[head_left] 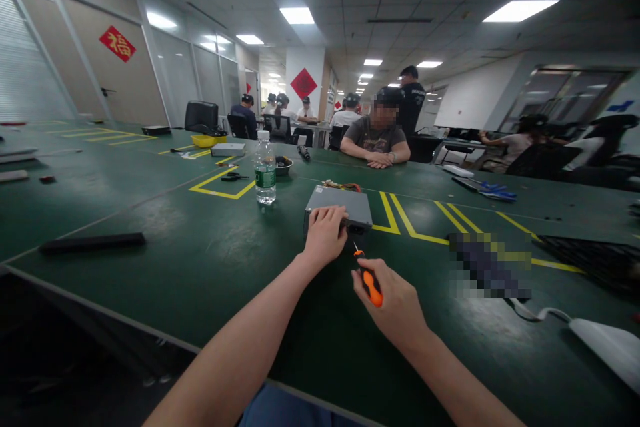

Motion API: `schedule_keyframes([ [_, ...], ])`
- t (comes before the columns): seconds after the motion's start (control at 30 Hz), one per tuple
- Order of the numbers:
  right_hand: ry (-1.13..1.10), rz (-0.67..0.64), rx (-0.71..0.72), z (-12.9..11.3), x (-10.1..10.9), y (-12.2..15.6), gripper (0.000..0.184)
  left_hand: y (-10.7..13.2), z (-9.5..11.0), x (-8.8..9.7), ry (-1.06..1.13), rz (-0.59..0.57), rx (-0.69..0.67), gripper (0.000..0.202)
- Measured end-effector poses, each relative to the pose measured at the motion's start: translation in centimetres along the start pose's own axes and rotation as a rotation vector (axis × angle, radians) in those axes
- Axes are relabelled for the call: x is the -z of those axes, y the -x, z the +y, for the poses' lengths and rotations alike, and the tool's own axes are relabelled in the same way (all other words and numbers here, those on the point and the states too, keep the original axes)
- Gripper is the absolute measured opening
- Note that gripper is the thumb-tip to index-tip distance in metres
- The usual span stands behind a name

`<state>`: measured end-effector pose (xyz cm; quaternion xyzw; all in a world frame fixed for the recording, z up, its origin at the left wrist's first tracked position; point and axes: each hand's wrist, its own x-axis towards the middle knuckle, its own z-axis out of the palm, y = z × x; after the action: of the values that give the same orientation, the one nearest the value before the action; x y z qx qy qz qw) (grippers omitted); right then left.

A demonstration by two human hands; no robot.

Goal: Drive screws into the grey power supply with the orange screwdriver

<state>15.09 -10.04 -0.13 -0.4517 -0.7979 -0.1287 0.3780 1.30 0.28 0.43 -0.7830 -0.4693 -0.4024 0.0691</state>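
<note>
A grey metal computer power supply [340, 203] sits on the green table in front of me, with coloured wires coming out at its far side. My left hand [326, 232] grips its near left part, fingers bent over the top; the thumb is hidden. In my right hand [393, 297] is an orange and black screwdriver [371, 285]. Its thin shaft points up and forward at the near face of the power supply, close to the dark socket. The tip appears a little short of the metal, though I cannot tell if they touch.
A water bottle [265, 170] stands left of the power supply, with a small bowl [283, 165] behind it. A black bar [93, 243] lies at left. Blue gloves [495, 192] and a white power bank-like object [607, 347] are at right. A person [376, 137] sits opposite.
</note>
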Motion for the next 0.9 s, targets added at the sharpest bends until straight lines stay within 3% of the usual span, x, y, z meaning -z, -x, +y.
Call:
schedule_keyframes([
  [0.17,0.021,0.086,0.006,0.0,0.8,-0.2,0.015,0.0,0.1,0.1,0.008,-0.009,0.006,0.03],
  [0.37,-0.013,0.223,-0.173,1.4,3.2,-0.3,0.017,0.1,0.0,0.2,0.002,-0.025,-0.018,0.031],
  [0.6,0.007,0.249,-0.181,2.1,3.6,-0.1,0.014,0.5,-0.3,0.5,0.018,-0.049,-0.066,0.039],
  [0.9,0.027,0.186,-0.167,2.0,3.2,-0.1,0.015,0.5,-0.4,0.2,0.004,-0.032,-0.072,0.043],
])
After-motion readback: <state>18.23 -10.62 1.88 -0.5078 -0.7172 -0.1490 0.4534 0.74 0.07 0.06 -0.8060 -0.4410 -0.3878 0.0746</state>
